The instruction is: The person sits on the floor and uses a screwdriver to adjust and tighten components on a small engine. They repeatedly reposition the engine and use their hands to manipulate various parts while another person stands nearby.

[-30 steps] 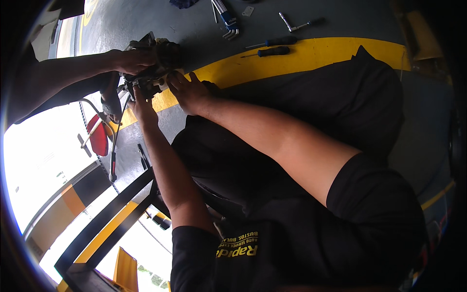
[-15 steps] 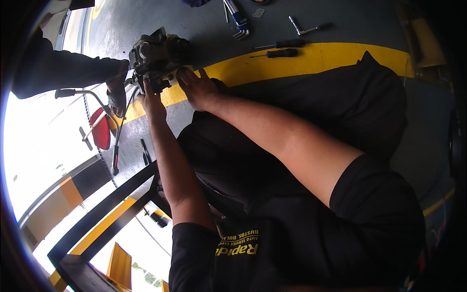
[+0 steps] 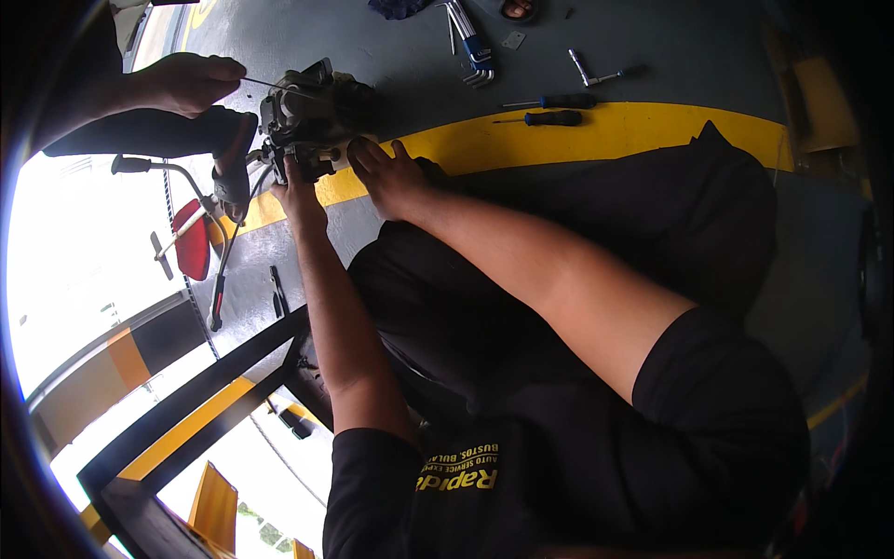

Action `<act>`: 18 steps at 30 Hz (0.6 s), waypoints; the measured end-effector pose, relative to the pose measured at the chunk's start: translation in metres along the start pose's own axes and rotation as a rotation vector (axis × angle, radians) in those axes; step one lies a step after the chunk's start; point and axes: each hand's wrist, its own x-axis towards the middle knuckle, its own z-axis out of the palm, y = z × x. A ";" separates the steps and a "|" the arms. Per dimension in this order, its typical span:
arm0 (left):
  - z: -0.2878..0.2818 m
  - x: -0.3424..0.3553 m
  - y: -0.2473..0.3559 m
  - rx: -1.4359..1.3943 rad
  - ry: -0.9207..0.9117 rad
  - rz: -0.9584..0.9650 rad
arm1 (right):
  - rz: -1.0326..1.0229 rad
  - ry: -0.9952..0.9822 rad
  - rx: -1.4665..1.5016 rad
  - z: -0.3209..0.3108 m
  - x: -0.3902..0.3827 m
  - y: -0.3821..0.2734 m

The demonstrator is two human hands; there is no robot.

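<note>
A dark, soiled metal assembly [image 3: 307, 112] stands on the floor at the upper centre. My left hand [image 3: 298, 191] is closed on its lower part, fingertips partly hidden by it. Beside it, my right hand [image 3: 389, 182] grips the lower right side with bent fingers, some tips out of sight. A co-worker's hand [image 3: 196, 82], at upper left, holds a thin metal rod [image 3: 265, 85] over the assembly.
Two screwdrivers [image 3: 554, 118], a hex key set [image 3: 475, 47] and a jointed metal tool [image 3: 596, 74] lie above and to the right. Leftward are bent bar tools [image 3: 219, 279], a red object [image 3: 191, 252] and a co-worker's foot [image 3: 231, 182]. A black-and-yellow frame [image 3: 186, 429] sits lower left.
The co-worker's hand left the assembly, went out of view and is back higher and further left with a rod. My hands have shifted slightly right in view, still at the assembly.
</note>
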 end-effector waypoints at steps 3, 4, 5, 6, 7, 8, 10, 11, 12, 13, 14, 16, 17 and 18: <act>-0.001 0.002 0.000 0.001 -0.043 0.027 | 0.006 -0.025 -0.012 -0.003 0.000 0.000; -0.003 0.001 -0.003 -0.011 -0.036 0.040 | 0.007 0.007 0.011 -0.004 0.001 -0.001; -0.004 0.003 -0.004 0.153 -0.070 0.122 | 0.012 -0.010 0.026 -0.005 0.001 -0.001; -0.006 0.006 -0.005 0.174 -0.064 0.116 | 0.020 -0.051 0.039 -0.006 0.001 -0.001; -0.005 0.007 -0.008 0.060 -0.003 0.025 | 0.007 -0.024 0.040 -0.007 0.001 -0.001; -0.008 0.009 -0.008 0.225 -0.066 0.105 | -0.001 -0.023 0.036 -0.007 0.001 -0.002; -0.007 0.012 -0.009 0.155 -0.042 0.070 | 0.007 -0.046 0.027 -0.008 0.002 -0.002; -0.005 0.013 -0.009 0.090 0.006 -0.011 | -0.007 -0.008 0.019 -0.009 0.002 -0.001; -0.005 0.011 -0.009 0.078 0.019 -0.017 | -0.011 -0.028 0.009 -0.009 0.002 -0.001; -0.005 0.010 -0.007 0.088 0.000 -0.020 | -0.009 -0.076 0.005 -0.009 0.002 -0.002; -0.003 0.007 -0.006 0.116 0.019 -0.002 | -0.018 -0.057 -0.009 -0.010 0.003 -0.002; 0.000 0.002 0.001 0.257 0.102 -0.003 | -0.022 -0.084 -0.037 -0.010 0.004 -0.001; 0.000 -0.002 0.005 0.246 0.078 0.004 | -0.033 -0.067 -0.030 -0.010 0.004 -0.002; 0.002 -0.004 0.008 0.230 0.077 0.000 | -0.033 -0.067 -0.035 -0.011 0.004 -0.002</act>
